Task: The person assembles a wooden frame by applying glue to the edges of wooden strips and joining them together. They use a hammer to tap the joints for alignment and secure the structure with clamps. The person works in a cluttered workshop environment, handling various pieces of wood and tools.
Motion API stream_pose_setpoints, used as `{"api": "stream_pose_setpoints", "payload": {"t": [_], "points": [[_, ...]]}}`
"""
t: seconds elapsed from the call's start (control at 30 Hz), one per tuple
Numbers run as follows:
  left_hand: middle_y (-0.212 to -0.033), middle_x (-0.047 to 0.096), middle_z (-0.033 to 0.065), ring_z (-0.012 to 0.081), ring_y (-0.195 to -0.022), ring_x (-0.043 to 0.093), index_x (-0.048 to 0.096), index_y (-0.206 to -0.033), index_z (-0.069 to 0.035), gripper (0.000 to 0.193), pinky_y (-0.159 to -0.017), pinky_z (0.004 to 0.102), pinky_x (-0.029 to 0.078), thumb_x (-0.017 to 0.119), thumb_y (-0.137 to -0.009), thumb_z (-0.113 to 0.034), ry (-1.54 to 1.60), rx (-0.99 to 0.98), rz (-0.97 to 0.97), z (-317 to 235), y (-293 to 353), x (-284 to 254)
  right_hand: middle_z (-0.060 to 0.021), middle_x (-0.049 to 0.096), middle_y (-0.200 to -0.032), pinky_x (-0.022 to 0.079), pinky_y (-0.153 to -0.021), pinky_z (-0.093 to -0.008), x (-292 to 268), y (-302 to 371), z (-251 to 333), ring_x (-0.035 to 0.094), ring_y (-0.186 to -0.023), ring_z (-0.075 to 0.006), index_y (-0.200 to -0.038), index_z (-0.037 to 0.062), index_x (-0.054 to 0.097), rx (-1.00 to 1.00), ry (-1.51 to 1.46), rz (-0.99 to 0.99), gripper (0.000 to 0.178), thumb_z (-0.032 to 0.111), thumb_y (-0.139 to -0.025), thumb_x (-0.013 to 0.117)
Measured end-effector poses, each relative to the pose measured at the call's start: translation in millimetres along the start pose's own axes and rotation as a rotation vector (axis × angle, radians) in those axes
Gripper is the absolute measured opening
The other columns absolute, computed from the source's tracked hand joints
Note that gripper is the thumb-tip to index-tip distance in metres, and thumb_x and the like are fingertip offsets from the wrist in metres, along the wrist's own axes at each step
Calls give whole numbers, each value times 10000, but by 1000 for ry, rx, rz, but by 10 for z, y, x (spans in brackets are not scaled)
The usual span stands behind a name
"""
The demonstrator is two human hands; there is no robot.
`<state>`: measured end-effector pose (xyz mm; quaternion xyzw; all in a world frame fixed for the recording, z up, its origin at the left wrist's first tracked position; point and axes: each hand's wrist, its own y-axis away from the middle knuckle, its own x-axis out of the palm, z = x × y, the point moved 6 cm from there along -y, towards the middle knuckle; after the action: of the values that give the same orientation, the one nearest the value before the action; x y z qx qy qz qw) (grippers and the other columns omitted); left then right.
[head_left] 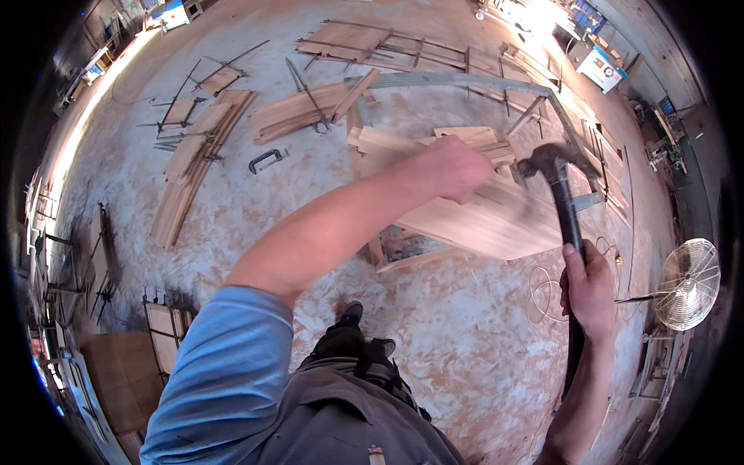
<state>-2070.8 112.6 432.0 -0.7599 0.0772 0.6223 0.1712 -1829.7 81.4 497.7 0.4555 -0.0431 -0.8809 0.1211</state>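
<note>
My right hand [590,288] is wrapped round the dark handle of a claw hammer [566,209]. The hammer stands raised, its head up beyond the far right corner of a pale wooden panel [496,229]. My left arm reaches across to the panel. There my left hand [459,168] is closed in a fist over the wood; whatever its fingers hold is hidden. Short wooden boards [469,137] lie at the panel's far edge. The panel rests on a low frame of wooden bars [422,260].
A black C-clamp [266,161] lies on the dusty floor to the left. Stacked boards [203,139] and clamped panels [341,40] are spread farther off. A round fan [687,285] stands at the right, with a thin hose [545,298] coiled on the floor near it.
</note>
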Motion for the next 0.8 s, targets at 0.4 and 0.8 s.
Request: {"api": "stream_pose_setpoints", "payload": {"t": [0.4, 0.8], "points": [[-905, 681, 187, 358, -874, 663, 625, -933, -16, 310, -732, 441, 532, 720, -684, -174, -20, -1, 118, 3, -95, 126, -199, 619, -680, 501, -606, -435, -11, 5, -72, 644, -626, -323, -899, -38, 579, -41, 72, 66, 433, 386, -966, 527], [-938, 658, 239, 406, -899, 635, 556, -962, 29, 397, -764, 482, 506, 716, -718, -239, -128, -4, 162, -122, -138, 19, -288, 654, -834, 513, -777, -496, 102, 23, -159, 644, -851, -442, -899, -42, 630, -193, 93, 2, 452, 397, -937, 531]]}}
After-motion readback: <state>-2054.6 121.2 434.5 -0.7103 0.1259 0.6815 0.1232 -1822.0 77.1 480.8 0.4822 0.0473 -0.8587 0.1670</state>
